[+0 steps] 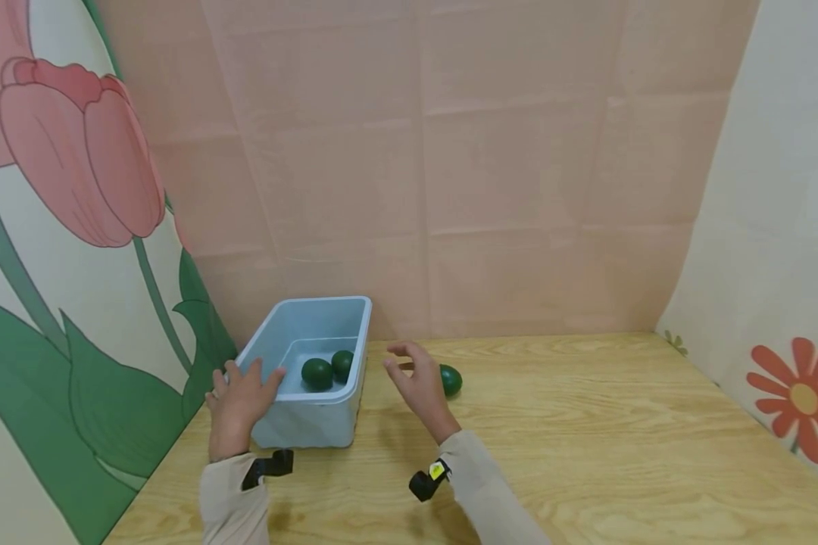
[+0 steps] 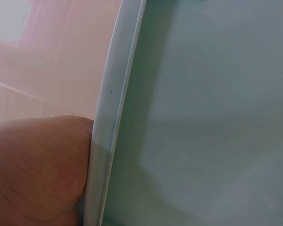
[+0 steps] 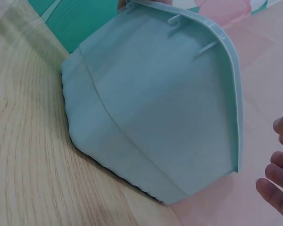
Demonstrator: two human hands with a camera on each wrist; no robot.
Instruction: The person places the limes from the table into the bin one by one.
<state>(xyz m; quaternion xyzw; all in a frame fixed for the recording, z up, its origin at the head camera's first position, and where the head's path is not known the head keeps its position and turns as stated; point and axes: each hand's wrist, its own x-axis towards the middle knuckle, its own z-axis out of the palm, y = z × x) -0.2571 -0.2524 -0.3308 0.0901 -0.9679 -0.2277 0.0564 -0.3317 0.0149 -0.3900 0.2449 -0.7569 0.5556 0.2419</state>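
Observation:
A light blue plastic bin stands on the table with two dark green avocados inside. My left hand rests on its near left rim, fingers spread; in the left wrist view part of that hand lies against the outside of the rim. To the right of the bin, my right hand hovers with loosely bent fingers and nothing between them. A third avocado lies just beyond it, partly hidden by the hand. The right wrist view shows the bin's side and my fingertips apart from it.
The wooden table extends to the right of the hands. A pink cloth backdrop hangs behind it. Flower-printed panels stand on the left and on the right.

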